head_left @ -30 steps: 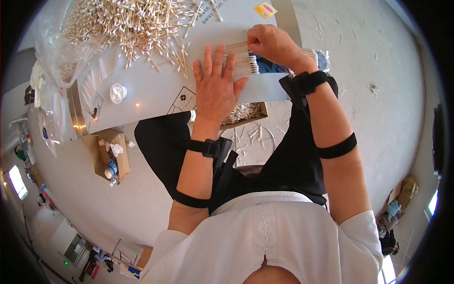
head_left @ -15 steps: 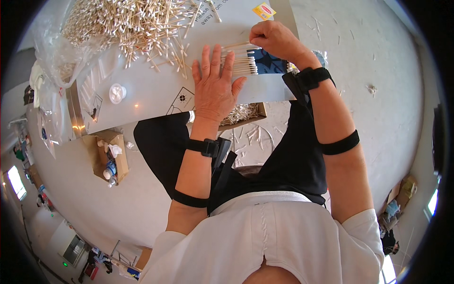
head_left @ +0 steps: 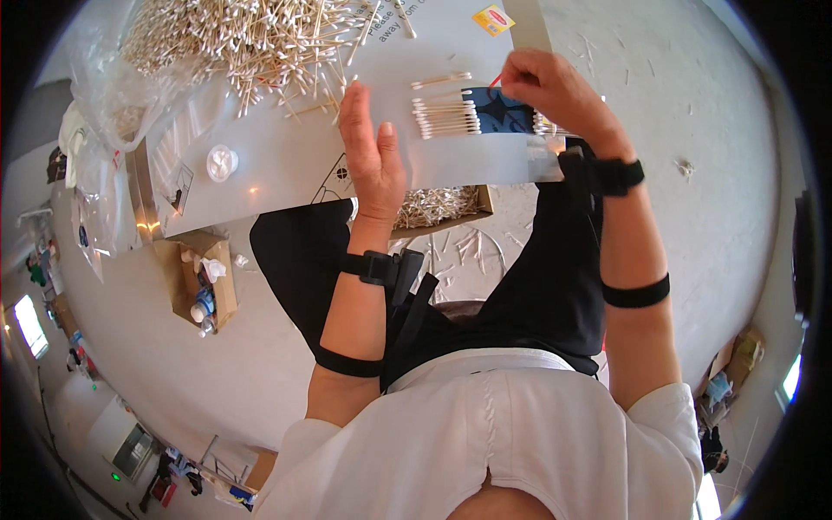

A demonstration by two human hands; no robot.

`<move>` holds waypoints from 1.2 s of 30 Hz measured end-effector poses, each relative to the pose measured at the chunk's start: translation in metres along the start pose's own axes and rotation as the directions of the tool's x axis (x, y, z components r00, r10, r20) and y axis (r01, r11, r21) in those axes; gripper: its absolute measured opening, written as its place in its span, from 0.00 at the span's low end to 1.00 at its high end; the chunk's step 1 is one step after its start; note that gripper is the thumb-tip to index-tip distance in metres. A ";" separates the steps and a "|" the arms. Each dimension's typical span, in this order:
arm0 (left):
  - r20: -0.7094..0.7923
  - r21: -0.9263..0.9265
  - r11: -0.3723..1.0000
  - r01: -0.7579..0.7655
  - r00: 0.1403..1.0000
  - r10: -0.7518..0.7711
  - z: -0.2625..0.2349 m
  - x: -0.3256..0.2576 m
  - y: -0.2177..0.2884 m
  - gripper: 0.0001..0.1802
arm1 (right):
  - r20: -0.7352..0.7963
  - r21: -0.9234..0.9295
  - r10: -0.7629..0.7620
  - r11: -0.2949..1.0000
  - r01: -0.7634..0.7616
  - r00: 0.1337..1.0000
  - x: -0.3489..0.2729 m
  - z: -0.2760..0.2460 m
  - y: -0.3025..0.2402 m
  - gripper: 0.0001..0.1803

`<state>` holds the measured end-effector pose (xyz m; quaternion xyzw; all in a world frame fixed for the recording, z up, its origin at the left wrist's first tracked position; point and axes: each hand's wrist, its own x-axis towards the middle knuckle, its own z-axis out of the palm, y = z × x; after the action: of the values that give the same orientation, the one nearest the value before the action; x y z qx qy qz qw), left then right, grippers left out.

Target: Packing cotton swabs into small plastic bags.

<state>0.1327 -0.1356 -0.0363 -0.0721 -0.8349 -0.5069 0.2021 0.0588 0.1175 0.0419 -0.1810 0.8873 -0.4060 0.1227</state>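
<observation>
My left hand [head_left: 373,152] is open and held on edge above the grey table [head_left: 286,165], fingers straight, just left of a neat row of cotton swabs [head_left: 446,119]. The row lies half on a dark blue packet [head_left: 498,111]. My right hand [head_left: 555,91] is closed, its fingertips pinching the packet's upper edge, where a small red bit shows. A few more swabs [head_left: 548,130] peek out under my right wrist. A big loose heap of cotton swabs [head_left: 251,39] covers the far left of the table.
A small white cap [head_left: 222,160] and a yellow sticker [head_left: 492,19] lie on the table. Below its near edge sits a shallow cardboard box of swabs [head_left: 438,206]. An open cardboard box with bottles [head_left: 204,282] stands on the floor at left. Clear plastic bags hang at the table's left end.
My left hand has lifted off the swabs, shifted left and turned on edge. My right hand has moved right and up, uncovering the aligned row of swabs and the blue packet.
</observation>
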 end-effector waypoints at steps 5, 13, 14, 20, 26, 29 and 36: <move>-0.067 -0.241 0.969 0.064 0.994 -0.083 -0.001 0.001 -0.002 0.25 | 0.182 0.017 -0.244 0.969 0.245 0.953 -0.043 0.036 -0.011 0.06; -0.169 0.388 0.919 0.069 0.986 -0.003 -0.030 0.004 -0.004 0.14 | 0.073 -0.020 -0.024 0.999 0.025 0.997 -0.060 0.072 -0.018 0.06; -0.167 0.389 0.919 0.067 0.986 -0.001 -0.031 0.006 -0.006 0.14 | 0.036 -0.013 0.003 1.000 -0.003 0.999 -0.058 0.072 -0.018 0.06; -0.075 0.687 0.720 0.098 0.995 -0.064 -0.027 0.024 -0.007 0.14 | -0.154 -0.057 0.029 0.998 -0.038 0.988 -0.038 0.075 -0.021 0.07; -0.164 0.729 0.660 0.180 0.983 -0.087 -0.024 0.039 -0.013 0.10 | -0.322 -0.085 0.021 0.995 -0.051 0.947 -0.014 0.074 -0.021 0.09; -0.064 0.785 0.613 0.086 0.996 -0.057 -0.027 0.051 -0.010 0.07 | -0.313 -0.095 0.027 0.994 -0.059 0.949 -0.009 0.075 -0.018 0.10; 0.138 0.823 0.568 0.026 0.960 -0.244 -0.041 0.070 0.000 0.05 | -0.342 -0.120 0.031 0.990 -0.077 0.939 -0.008 0.076 -0.014 0.11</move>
<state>0.0805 -0.1769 0.0092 0.0332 -0.9945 -0.0688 0.0722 0.0968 0.0605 0.0043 -0.0915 0.9246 -0.3684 -0.0329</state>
